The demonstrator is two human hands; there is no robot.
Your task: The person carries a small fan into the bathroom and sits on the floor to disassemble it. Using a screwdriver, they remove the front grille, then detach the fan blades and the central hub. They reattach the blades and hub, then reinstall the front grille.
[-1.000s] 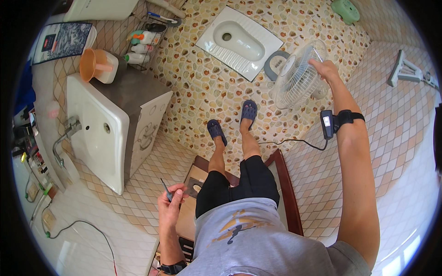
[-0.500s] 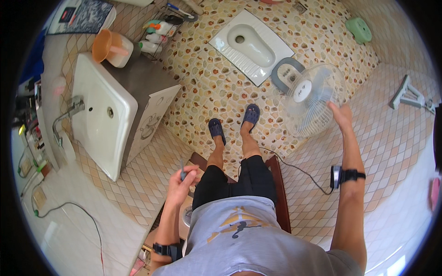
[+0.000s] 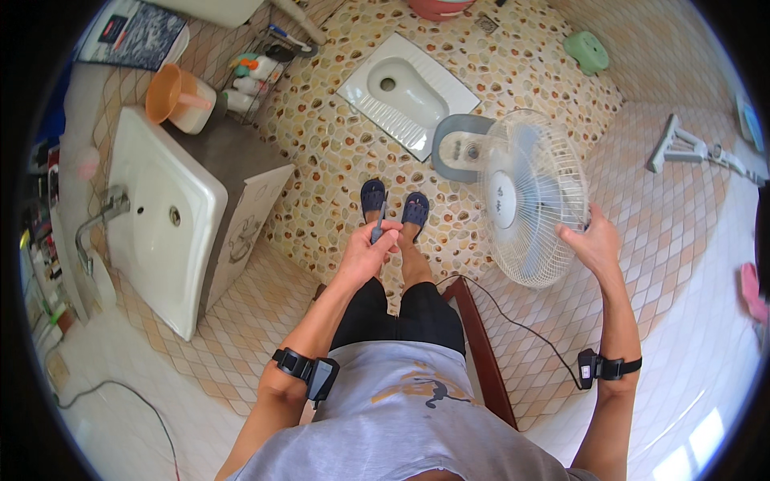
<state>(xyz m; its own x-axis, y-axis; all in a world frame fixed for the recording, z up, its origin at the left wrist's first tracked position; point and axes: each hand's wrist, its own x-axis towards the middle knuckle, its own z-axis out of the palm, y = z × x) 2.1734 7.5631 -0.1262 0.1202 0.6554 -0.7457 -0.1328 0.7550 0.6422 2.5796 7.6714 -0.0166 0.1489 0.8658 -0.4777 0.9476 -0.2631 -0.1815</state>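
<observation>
We have both bare hands in view. Left hand (image 3: 370, 250): closed, thumb and fingers pinched round a slim screwdriver-like tool with a dark grey handle and thin shaft (image 3: 377, 233). Shaft points away from the body; we see the hand in front of the legs, the tool over the gap between the navy-blue rubber slippers (image 3: 415, 208).

Right hand (image 3: 595, 239): curled partway shut on the outer rim of a white wire-caged electric fan with pale blue blades (image 3: 529, 184), thumb at the front of the cage, other fingers partly hidden. We put the fan on the person's right, well apart from the tool. Its round white hub faces left, and its grey-and-white rounded base (image 3: 446, 152) shows just beside a white ceramic squat toilet (image 3: 429, 96). We cannot tell whether the base sits flat.

Around: we log a pebble-patterned floor (image 3: 313, 132), a white ceramic sink (image 3: 160, 240) on the left, an orange plastic dipper (image 3: 164, 92) near the sink's far end, a green plastic stool (image 3: 586, 52) by the far right wall. Thin black cable (image 3: 513, 314) runs to the black right armband (image 3: 613, 369); we spot another black armband (image 3: 294, 365) on the left forearm.
</observation>
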